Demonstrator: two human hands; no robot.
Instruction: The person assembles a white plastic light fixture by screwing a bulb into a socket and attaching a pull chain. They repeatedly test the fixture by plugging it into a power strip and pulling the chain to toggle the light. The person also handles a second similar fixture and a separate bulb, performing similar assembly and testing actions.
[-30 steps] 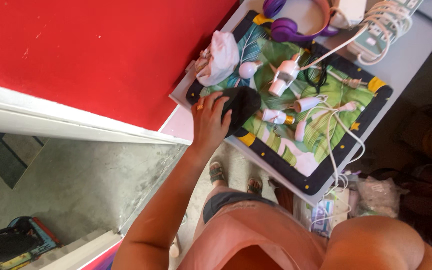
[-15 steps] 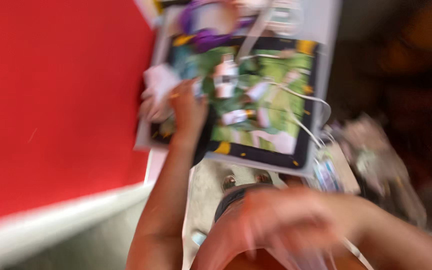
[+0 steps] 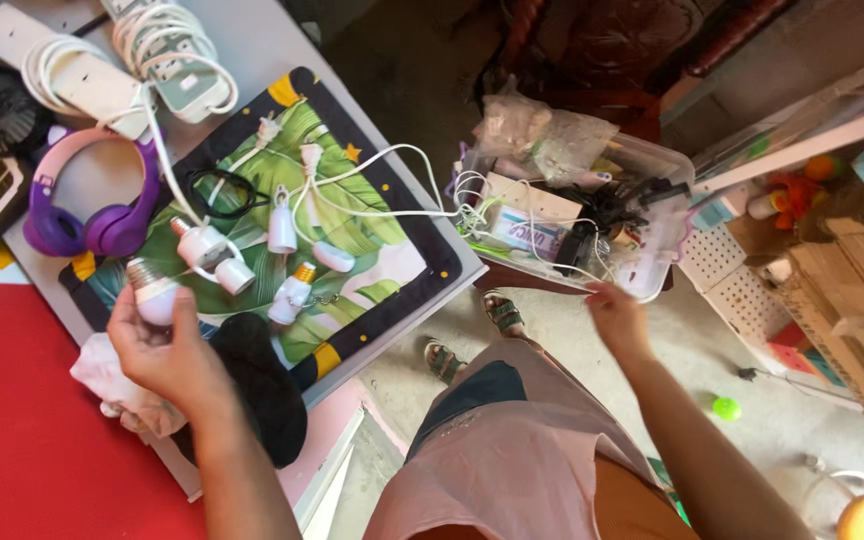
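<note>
My left hand (image 3: pixel 167 350) is closest to me, arm stretched out over the tabletop (image 3: pixel 252 50), fingers (image 3: pixel 184 312) curled and pinching a white screw-base light bulb (image 3: pixel 152 290) just above the leaf-patterned mat with the black border (image 3: pixel 372 250). Beside that hand lie a black cloth pouch (image 3: pixel 262 385) and a crumpled pale rag (image 3: pixel 102 375). My right hand (image 3: pixel 617 315) reaches out low to the near rim of the clear plastic bin of cables and packets (image 3: pixel 652 280); I cannot tell whether its fingers grip anything. As I judge it, one bulb is picked up, while several small white bulbs and adapters (image 3: pixel 282 230) remain on the mat, tangled with white cords (image 3: pixel 372 205). Farther off sit purple and pink headphones (image 3: pixel 92 215) and white power strips (image 3: pixel 167 65).
</note>
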